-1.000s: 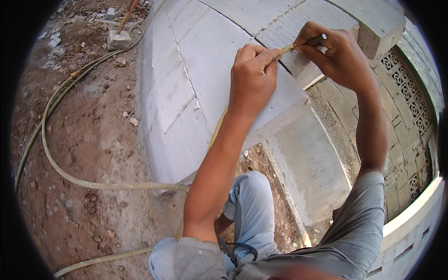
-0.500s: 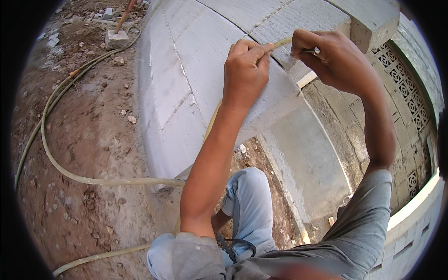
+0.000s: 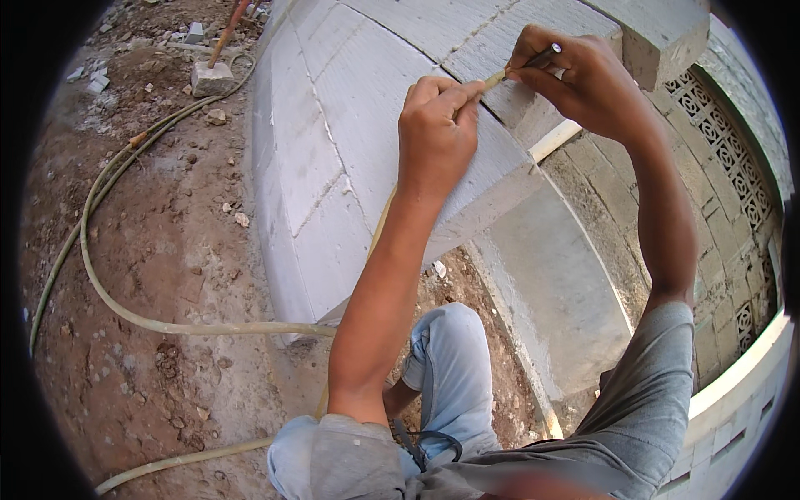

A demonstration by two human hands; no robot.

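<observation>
My left hand [image 3: 438,121] is closed round a pale yellowish hose [image 3: 493,81], pinching it close to its end above the white block wall [image 3: 354,83]. From that hand the hose runs down behind my left forearm. My right hand [image 3: 587,87], just to the right, is closed on a dark pen-like stick [image 3: 543,57] with a light round end. The front of this stick meets the hose end between my two hands; whether it goes inside is too small to tell.
More hose [image 3: 217,328] loops over the reddish soil [image 3: 167,275] on the left, near a concrete lump [image 3: 212,77] with a rod in it. A grey slab [image 3: 554,292] lies below the wall. Patterned vent blocks [image 3: 725,142] line the right side.
My right hand has shifted slightly left and up, and the stick now shows more of its length, tilted upward. The hose end between my hands looks straighter. My left hand stays nearly in place.
</observation>
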